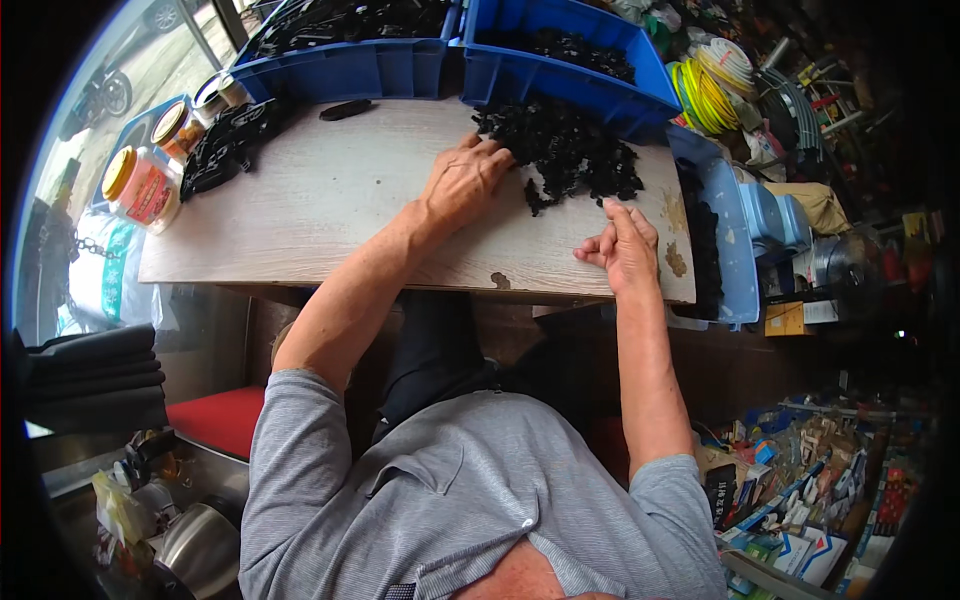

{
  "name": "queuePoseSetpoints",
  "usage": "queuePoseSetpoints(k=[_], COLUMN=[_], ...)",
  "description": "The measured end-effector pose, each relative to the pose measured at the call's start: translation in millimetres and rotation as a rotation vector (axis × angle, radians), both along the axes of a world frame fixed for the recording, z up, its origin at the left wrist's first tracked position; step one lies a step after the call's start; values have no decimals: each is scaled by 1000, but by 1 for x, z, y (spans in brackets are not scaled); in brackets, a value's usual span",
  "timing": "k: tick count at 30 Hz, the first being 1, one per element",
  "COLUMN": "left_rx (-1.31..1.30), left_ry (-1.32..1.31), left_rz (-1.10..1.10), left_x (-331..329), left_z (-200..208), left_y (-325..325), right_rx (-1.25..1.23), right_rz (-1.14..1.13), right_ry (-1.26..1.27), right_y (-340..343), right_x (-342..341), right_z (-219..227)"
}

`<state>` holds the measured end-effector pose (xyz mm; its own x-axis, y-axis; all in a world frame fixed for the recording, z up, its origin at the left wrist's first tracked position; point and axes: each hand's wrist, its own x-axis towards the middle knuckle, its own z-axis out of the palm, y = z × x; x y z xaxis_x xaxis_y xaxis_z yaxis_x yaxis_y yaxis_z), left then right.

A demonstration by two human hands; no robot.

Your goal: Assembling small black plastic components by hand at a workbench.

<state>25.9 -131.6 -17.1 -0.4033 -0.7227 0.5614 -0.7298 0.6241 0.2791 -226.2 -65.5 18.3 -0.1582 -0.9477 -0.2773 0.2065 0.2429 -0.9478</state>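
A loose heap of small black parts (575, 150) lies on the pale wooden tabletop (330, 200). My left hand (467, 180) rests at the heap's left edge, back of the hand up. Its fingers are loosely bent and a little apart, with the tips against the parts. At the near right edge of the heap is my right hand (628, 245), turned partly on its side. Its thumb and forefinger come together beside the parts while the other fingers curl in. Whether a small piece sits between them is too fine to make out.
Two blue bins, a left one (345, 72) and a right one (570, 95), hold black parts behind the tabletop. A lighter blue crate (735, 240) stands against the right edge. Lidded jars (142, 190) and a black bundle (230, 145) are at the left. One flat black piece (345, 110) lies near the back.
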Motion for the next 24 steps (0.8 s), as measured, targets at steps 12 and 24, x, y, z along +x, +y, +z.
queuePoseSetpoints(k=[12, 24], left_rx=[1141, 1172], left_ry=[1112, 1627], left_rz=[-196, -274], left_x=[-22, -36], left_z=[20, 14], left_y=[57, 83], right_rx=[-35, -202], right_rz=[274, 236], right_ry=[-2, -30], right_y=[8, 12], right_x=[42, 45], right_z=[-4, -10])
